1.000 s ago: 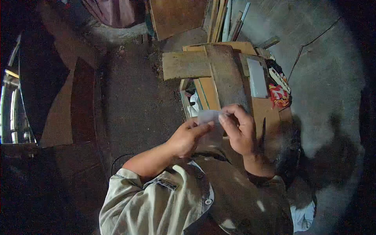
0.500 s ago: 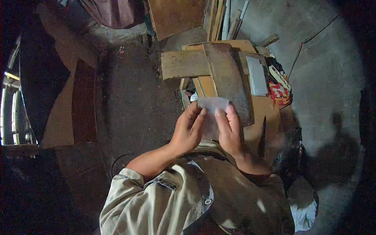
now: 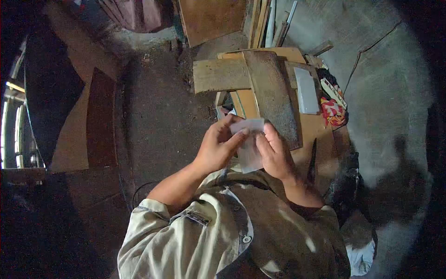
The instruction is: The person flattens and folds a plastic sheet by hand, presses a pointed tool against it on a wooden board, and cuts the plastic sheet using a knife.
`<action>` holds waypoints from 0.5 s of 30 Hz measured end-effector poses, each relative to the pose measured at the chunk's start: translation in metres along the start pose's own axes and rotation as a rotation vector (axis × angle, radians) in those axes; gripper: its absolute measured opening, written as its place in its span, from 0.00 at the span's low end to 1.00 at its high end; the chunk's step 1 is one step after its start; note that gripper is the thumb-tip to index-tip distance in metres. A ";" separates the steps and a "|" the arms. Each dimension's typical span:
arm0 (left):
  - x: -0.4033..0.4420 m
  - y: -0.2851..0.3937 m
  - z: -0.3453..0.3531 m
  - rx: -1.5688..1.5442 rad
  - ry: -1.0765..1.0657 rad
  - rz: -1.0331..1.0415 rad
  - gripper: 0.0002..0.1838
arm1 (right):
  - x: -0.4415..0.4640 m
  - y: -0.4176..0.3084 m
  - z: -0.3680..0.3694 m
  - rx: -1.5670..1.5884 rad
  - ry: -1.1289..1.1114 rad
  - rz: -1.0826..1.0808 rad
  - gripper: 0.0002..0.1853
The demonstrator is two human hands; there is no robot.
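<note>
Between my hands, in front of my chest, is a thin, whitish translucent sheet (image 3: 252, 157), which looks like a small plastic bag or a piece of paper. My left hand (image 3: 219, 145) pinches its upper left edge, the thumb lying over the front. On the other side, my right hand (image 3: 276, 152) grips the right edge with thumb and fingers. The sheet's lower part hangs down below my thumbs. Beyond my hands lies a worn wooden board (image 3: 274, 88) across a paler plank (image 3: 220, 75).
Cardboard (image 3: 311, 139) lies under the boards. To the right are a white flat block (image 3: 306, 90) and a red-and-yellow patterned cloth (image 3: 333, 111). Wooden strips (image 3: 258, 23) lean at the back. A grey wall (image 3: 390, 93) stands at the right, a dark floor (image 3: 158, 107) at the left.
The sheet has tilted, and more of its lower part shows between my hands. My left hand has moved slightly left and down, and my right fingers have shifted along the edge.
</note>
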State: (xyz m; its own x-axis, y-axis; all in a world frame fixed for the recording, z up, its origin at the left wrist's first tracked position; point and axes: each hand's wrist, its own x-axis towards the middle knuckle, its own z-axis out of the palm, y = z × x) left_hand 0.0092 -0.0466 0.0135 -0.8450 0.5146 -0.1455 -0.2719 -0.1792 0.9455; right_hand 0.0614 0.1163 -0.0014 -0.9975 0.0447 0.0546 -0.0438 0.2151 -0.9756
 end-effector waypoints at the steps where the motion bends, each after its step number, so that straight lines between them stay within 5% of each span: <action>1: 0.001 -0.002 -0.002 0.000 0.001 0.001 0.08 | 0.000 0.000 0.001 0.000 -0.001 -0.001 0.08; 5: 0.005 -0.010 -0.003 0.126 0.043 0.146 0.07 | -0.002 0.009 0.003 0.040 -0.029 0.009 0.10; 8: 0.007 -0.019 -0.009 0.007 0.094 0.148 0.06 | -0.009 -0.013 0.009 0.362 -0.088 0.092 0.18; 15: 0.010 -0.025 -0.014 -0.060 0.074 0.076 0.04 | -0.015 -0.001 -0.009 0.371 0.123 0.233 0.10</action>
State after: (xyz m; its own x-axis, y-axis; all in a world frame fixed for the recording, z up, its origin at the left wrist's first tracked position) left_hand 0.0009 -0.0487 -0.0161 -0.8954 0.4345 -0.0975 -0.2311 -0.2663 0.9358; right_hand 0.0766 0.1241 0.0003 -0.9702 0.1705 -0.1723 0.1417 -0.1777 -0.9738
